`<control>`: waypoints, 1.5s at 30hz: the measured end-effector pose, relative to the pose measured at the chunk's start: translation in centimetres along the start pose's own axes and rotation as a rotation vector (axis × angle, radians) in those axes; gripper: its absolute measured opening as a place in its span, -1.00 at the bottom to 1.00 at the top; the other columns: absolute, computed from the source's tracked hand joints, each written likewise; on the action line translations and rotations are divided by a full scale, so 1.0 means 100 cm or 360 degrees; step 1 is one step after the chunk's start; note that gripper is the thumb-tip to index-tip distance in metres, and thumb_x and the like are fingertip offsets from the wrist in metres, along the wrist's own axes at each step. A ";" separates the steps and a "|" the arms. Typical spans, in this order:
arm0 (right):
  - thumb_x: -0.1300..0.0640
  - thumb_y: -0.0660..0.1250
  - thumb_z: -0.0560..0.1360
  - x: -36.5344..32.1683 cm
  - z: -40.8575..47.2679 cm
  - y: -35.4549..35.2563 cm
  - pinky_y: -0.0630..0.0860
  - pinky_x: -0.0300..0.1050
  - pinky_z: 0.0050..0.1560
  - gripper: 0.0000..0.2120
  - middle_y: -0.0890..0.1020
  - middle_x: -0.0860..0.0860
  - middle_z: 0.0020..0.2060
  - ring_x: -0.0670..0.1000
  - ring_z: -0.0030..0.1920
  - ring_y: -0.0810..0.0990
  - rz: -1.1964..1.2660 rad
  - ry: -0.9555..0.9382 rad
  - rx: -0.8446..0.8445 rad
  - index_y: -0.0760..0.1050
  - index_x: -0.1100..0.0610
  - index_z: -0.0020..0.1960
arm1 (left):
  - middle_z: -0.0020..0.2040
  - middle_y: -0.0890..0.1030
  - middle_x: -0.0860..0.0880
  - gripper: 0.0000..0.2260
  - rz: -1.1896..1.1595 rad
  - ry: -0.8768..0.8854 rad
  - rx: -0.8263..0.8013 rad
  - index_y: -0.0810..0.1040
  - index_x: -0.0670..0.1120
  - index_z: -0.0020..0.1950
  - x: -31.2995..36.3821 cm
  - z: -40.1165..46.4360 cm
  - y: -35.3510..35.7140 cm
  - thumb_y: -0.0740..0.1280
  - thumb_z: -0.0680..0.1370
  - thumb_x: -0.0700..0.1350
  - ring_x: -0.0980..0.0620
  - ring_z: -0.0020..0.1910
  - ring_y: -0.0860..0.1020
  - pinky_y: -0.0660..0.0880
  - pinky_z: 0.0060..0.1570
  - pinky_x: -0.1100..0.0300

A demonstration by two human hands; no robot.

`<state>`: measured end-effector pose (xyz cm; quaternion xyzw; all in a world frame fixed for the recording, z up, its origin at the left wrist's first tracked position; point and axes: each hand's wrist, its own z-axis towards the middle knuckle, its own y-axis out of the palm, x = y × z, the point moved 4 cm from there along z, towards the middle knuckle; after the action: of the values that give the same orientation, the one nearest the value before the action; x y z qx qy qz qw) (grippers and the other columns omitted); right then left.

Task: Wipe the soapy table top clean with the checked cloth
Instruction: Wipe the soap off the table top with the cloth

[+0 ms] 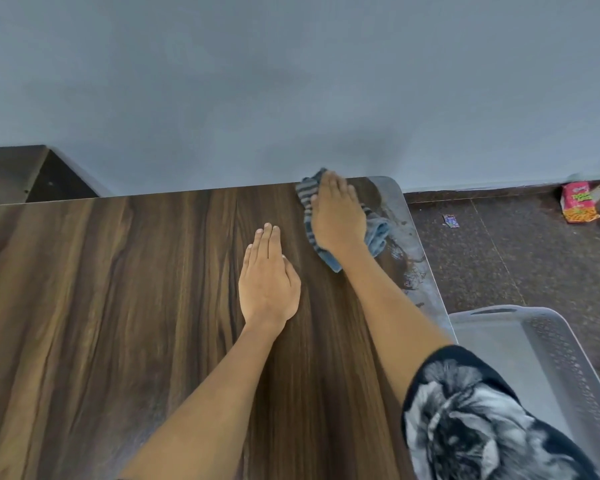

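Checked cloth [310,202], blue w/ grey stripes, lies bunched at far right corner of table top [118,289], pinned under right hand [336,213], palm flat on it, fingers straight, not curled round it. Soapy film [406,251] runs along right edge beside cloth. Left hand [267,282] rests flat & empty mid-table. Grey basket [551,341] sits near right.

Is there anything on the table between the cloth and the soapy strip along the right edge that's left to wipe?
Nothing visible. The right hand presses the checked cloth flat beside the soapy strip on the table. The left hand rests on the other side.
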<state>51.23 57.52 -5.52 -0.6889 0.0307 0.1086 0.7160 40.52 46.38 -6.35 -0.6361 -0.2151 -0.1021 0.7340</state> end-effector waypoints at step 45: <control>-0.01 -0.10 0.61 0.029 -0.299 -0.019 0.26 0.06 0.36 -0.51 0.41 0.09 0.36 0.04 0.38 0.36 -0.0012 -0.0131 -0.0094 0.31 0.21 0.41 | 0.51 0.16 -0.03 -0.58 0.0004 0.0102 -0.0059 0.11 -0.14 0.50 -0.006 -0.146 -0.015 0.01 0.63 -0.16 0.07 0.50 0.07 -0.01 0.47 0.19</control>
<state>57.57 28.11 -5.63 -0.7049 -0.0045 0.1350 0.6964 42.05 31.79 -6.76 -0.6463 -0.1888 -0.1253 0.7287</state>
